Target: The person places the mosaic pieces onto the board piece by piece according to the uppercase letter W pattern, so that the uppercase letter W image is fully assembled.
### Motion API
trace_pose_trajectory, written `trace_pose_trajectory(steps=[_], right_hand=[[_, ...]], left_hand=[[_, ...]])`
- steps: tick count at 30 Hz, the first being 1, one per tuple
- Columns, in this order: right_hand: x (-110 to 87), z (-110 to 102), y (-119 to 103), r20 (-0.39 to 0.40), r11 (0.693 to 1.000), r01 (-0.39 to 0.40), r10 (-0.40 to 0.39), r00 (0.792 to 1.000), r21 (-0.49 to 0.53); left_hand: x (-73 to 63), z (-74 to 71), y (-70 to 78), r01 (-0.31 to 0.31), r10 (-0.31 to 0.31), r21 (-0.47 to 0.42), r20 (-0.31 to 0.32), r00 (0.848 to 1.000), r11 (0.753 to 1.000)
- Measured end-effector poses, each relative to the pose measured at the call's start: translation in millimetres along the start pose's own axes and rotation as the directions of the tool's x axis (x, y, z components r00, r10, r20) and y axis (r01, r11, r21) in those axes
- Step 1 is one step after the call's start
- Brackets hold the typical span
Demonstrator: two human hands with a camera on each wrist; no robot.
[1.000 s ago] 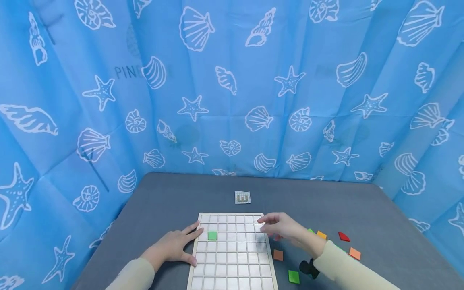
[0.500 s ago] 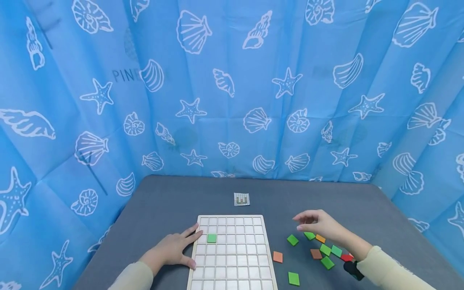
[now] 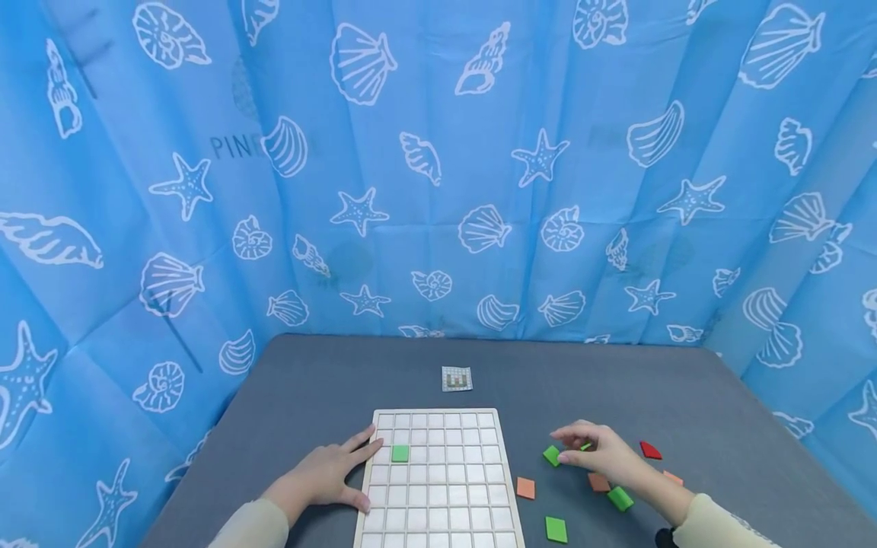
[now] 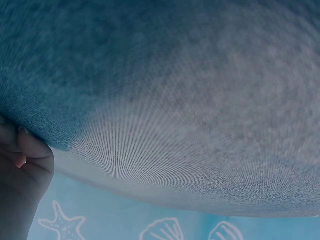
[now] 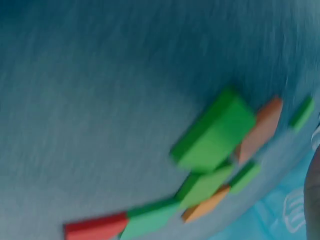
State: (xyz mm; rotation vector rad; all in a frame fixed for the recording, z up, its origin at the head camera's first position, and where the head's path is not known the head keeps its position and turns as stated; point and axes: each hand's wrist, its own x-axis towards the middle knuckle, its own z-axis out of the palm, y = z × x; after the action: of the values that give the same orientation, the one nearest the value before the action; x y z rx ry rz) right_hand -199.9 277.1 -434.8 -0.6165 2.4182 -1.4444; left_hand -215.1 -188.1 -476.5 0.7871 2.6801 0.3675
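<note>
My left hand rests with spread fingers on the left edge of a white gridded board. One light green square tile lies in a cell near the board's upper left. To the right of the board, my right hand hovers low over scattered tiles, fingers bent and thumb apart from them. Its thumb tip is right by a green tile. In the right wrist view, a green tile lies among brown, orange, red and other green ones; only a sliver of that hand shows at the right edge.
An orange tile and a green tile lie by the board's right side. A red rounded piece lies beyond the right hand. A small patterned card lies behind the board. A blue shell-print curtain surrounds the grey table.
My right hand has left the board's upper right edge, moved right to the loose tiles and come lower over them. The left hand has stayed on the board's edge.
</note>
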Motion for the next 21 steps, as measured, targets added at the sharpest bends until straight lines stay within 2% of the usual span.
trace_pose_trajectory(steps=[6, 11, 21], right_hand=[[3.2, 20.7, 5.7, 0.071, 0.999, -0.020, 0.016, 0.997, 0.049], [6.3, 32.3, 12.3, 0.129, 1.000, 0.012, -0.014, 0.991, 0.023], [15.3, 41.8, 13.0, 0.128, 0.995, -0.050, 0.061, 0.990, -0.090]], left_hand=[[-0.5, 0.4, 0.8, -0.005, 0.005, 0.004, -0.007, 1.000, 1.000], [-0.5, 1.6, 1.4, -0.005, 0.005, -0.001, -0.013, 1.000, 1.000], [-0.6, 2.4, 0.2, -0.003, 0.003, 0.018, -0.026, 1.000, 1.000]])
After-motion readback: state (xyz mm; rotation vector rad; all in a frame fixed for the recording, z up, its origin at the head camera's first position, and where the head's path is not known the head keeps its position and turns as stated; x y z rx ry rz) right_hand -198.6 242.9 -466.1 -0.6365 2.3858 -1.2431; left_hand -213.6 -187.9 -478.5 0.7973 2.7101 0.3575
